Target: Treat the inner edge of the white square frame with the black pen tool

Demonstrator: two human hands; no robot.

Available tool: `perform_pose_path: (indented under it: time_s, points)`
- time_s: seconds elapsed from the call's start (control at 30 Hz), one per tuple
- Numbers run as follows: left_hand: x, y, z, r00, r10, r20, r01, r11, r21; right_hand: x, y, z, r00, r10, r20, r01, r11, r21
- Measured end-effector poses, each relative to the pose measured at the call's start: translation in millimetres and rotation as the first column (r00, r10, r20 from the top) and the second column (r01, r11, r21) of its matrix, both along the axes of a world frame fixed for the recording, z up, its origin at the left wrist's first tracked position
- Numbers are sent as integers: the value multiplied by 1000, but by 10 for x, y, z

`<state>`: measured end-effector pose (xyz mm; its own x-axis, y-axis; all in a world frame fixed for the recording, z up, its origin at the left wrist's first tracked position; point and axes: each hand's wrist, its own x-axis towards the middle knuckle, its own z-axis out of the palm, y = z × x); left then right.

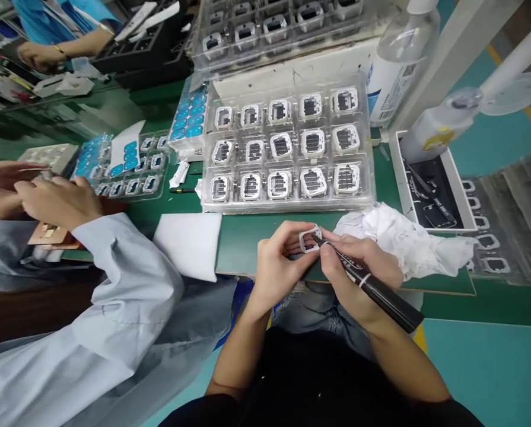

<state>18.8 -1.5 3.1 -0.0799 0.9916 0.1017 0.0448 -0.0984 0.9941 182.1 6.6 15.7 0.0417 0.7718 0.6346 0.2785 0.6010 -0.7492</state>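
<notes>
Fingers (285,234) of the left hand (276,264) pinch a small white frame (308,242) over the counter's (247,243) near edge. The right hand (358,276) grips a black marker (376,290), tip on the frame. Braced hands and light pressure should keep the mark neat.

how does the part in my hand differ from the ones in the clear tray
The held part is pinched in the left hand, tilted; the tray parts lie flat in pockets of the clear tray. The marker in the right hand touches the held part; no tool touches the tray parts. Both have white square frames.
</notes>
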Motion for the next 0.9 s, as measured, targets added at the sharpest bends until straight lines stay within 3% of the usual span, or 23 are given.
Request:
perform_pose_path:
  time_s: [0.3, 0.9]
  points:
    - [-13, -25, -48, 996, 20, -88, -18, 1000, 25, 1, 9, 7, 999, 19, 48, -19, 1000, 5]
    - [17, -36, 5, 977, 68, -202, -60, 997, 46, -24, 16, 36, 999, -17, 48, 18, 999, -32]
